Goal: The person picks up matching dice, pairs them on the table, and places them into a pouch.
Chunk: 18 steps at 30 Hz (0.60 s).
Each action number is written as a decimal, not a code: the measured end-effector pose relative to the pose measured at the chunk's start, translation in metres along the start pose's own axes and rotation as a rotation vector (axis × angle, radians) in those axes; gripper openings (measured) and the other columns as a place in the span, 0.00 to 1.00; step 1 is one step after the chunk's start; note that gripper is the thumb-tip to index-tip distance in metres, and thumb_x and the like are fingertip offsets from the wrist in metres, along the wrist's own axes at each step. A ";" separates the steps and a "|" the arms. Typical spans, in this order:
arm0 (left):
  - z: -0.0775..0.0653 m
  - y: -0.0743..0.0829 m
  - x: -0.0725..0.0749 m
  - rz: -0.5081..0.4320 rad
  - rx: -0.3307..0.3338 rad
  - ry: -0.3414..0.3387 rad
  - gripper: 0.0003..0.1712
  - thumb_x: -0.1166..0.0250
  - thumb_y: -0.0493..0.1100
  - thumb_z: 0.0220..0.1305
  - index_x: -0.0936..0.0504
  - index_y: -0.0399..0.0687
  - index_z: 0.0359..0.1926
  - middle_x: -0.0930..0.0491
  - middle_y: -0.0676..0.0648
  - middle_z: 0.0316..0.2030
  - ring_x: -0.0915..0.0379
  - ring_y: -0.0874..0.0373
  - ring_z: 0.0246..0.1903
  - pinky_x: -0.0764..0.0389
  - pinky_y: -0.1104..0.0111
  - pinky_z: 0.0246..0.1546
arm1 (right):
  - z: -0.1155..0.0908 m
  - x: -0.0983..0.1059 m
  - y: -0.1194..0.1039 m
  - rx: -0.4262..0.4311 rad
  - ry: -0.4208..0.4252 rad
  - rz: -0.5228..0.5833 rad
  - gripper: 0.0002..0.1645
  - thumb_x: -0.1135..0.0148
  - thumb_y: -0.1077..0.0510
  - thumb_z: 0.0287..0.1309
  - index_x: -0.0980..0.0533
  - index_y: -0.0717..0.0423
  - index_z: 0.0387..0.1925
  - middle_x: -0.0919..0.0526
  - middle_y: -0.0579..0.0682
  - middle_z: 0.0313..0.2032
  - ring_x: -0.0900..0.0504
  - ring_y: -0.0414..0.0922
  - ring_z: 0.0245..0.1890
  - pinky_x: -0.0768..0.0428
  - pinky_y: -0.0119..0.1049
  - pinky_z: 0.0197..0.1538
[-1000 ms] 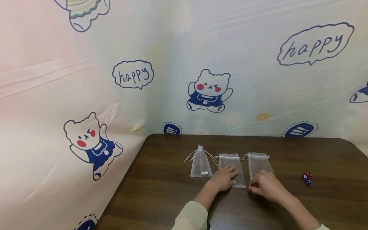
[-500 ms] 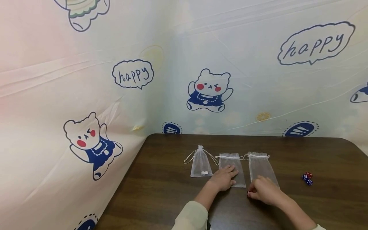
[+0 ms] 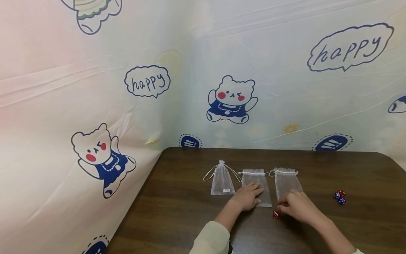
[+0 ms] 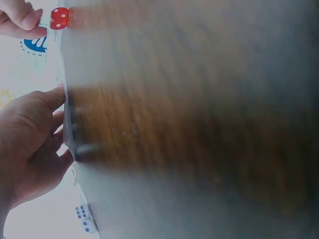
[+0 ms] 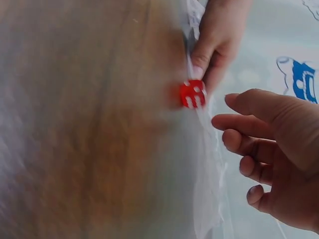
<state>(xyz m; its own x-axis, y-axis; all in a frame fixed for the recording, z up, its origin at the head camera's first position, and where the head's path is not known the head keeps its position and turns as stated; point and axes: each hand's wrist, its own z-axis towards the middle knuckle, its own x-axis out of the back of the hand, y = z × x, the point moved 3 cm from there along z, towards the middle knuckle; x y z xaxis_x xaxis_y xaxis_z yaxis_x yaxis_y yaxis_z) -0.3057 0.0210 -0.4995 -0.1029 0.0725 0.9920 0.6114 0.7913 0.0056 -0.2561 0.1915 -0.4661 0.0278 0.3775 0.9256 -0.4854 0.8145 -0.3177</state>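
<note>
Both arms (image 3: 227,216) extended forward
The left hand (image 3: 246,198) rests palm-down; the right hand (image 3: 298,207) has loosely bent fingers (image 5: 256,148), thumb (image 5: 256,103) apart.

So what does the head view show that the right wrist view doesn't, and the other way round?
Only the head view: the blue dice and the red die beside them.
Only the right wrist view: the palm side of the right hand, all five digit tips in sight.
Both: the lone red die, the left hand and the wood table.
</note>
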 end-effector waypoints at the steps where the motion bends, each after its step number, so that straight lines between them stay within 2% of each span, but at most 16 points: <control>1: 0.000 0.000 0.000 0.004 -0.001 0.001 0.28 0.52 0.56 0.68 0.40 0.63 0.68 0.48 0.56 0.69 0.56 0.61 0.67 0.46 0.67 0.63 | 0.000 0.003 0.003 -0.022 0.024 -0.010 0.03 0.31 0.54 0.45 0.16 0.47 0.24 0.21 0.35 0.23 0.28 0.39 0.26 0.30 0.39 0.29; 7: 0.000 0.000 -0.001 0.005 -0.001 -0.006 0.28 0.52 0.56 0.68 0.40 0.63 0.68 0.48 0.56 0.69 0.56 0.62 0.67 0.47 0.67 0.63 | -0.004 0.024 0.024 -0.141 0.133 -0.045 0.04 0.31 0.58 0.46 0.16 0.54 0.26 0.22 0.39 0.21 0.32 0.41 0.24 0.36 0.39 0.27; 10: 0.000 0.001 -0.001 -0.001 -0.001 -0.007 0.28 0.52 0.55 0.68 0.40 0.63 0.68 0.48 0.56 0.69 0.56 0.61 0.67 0.47 0.67 0.64 | -0.009 0.036 0.038 -0.199 0.186 -0.091 0.05 0.32 0.58 0.47 0.16 0.56 0.27 0.20 0.46 0.23 0.29 0.46 0.26 0.35 0.43 0.27; 14: 0.001 0.001 -0.001 0.000 -0.003 -0.005 0.28 0.52 0.55 0.68 0.40 0.62 0.68 0.47 0.56 0.69 0.56 0.61 0.67 0.47 0.67 0.64 | -0.019 0.054 0.056 -0.274 0.310 -0.145 0.08 0.33 0.56 0.48 0.16 0.59 0.28 0.17 0.57 0.28 0.27 0.55 0.28 0.36 0.48 0.26; 18: 0.000 0.001 -0.002 0.008 -0.003 0.000 0.28 0.52 0.55 0.68 0.40 0.63 0.68 0.47 0.56 0.68 0.56 0.61 0.67 0.47 0.68 0.63 | -0.029 0.065 0.074 -0.379 0.410 -0.141 0.11 0.34 0.56 0.51 0.17 0.61 0.31 0.18 0.64 0.33 0.29 0.60 0.30 0.39 0.50 0.27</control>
<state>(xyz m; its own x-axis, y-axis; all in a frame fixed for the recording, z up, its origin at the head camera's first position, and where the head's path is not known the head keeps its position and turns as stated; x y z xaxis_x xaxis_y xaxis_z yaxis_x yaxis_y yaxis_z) -0.3055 0.0217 -0.5014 -0.0981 0.0784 0.9921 0.6143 0.7891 -0.0016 -0.2648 0.2896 -0.4356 0.4431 0.3324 0.8326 -0.1077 0.9417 -0.3187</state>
